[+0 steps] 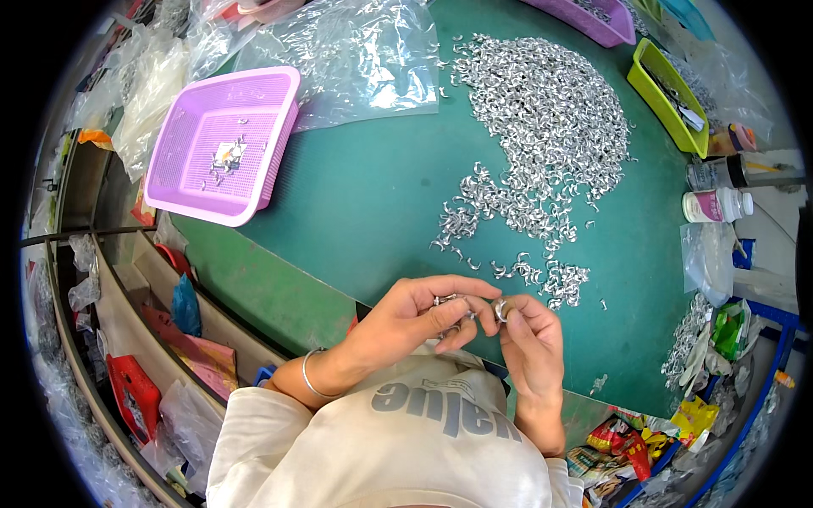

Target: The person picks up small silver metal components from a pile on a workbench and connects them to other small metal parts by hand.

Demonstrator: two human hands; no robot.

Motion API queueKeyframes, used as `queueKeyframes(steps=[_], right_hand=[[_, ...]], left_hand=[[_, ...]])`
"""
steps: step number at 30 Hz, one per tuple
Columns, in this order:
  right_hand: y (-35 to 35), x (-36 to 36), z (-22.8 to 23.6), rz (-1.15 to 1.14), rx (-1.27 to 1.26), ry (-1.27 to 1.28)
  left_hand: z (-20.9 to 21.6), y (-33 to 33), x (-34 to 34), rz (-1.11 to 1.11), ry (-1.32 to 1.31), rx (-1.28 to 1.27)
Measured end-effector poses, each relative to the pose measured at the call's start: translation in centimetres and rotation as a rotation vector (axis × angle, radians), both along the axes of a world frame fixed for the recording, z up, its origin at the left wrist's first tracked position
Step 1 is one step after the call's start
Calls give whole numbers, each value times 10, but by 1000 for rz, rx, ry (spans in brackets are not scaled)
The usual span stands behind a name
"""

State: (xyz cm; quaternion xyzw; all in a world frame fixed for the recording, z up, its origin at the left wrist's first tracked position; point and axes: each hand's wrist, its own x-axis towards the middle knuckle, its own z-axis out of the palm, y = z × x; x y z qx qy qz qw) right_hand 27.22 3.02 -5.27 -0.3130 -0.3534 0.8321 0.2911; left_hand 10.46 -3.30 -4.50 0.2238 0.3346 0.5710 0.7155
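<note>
My right hand point(531, 340) pinches a small curved silver metal piece point(501, 311) between thumb and fingertips. Close beside it, my left hand point(432, 315) is closed with several similar silver pieces point(449, 299) among its curled fingers. Its fingertips come right up to the piece in the right hand, though I cannot tell whether they touch it. Both hands are above the near edge of the green tabletop point(364, 203). Beyond them spreads a large heap of curved silver pieces point(550, 118), with smaller clusters point(563, 284) trailing toward my hands.
At the left, a purple basket point(275, 169) holds a few pieces. Clear plastic sheeting point(356, 68) lies behind it. A yellow-green basket point(644, 72) and a white bottle point(716, 206) line the right side. Shelves with a red bin point(127, 381) stand lower left; colourful packets point(622, 440) sit lower right.
</note>
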Motion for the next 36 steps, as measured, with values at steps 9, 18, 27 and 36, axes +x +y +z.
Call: queueKeyframes(steps=[9,18,27,36], right_hand=[[0,2,-4,-4,-53,27],[1,3,-8,-68,-93,27],[0,3,-7,-76,-117,46],[-6,0,3,-66,138,-56]], left_hand=[[5,0,-3,-16,-68,-97],[12,-3,-1,27,13,-96],[13,-7,-1,18,46,-67],[8,-2,6,75,144,-37]])
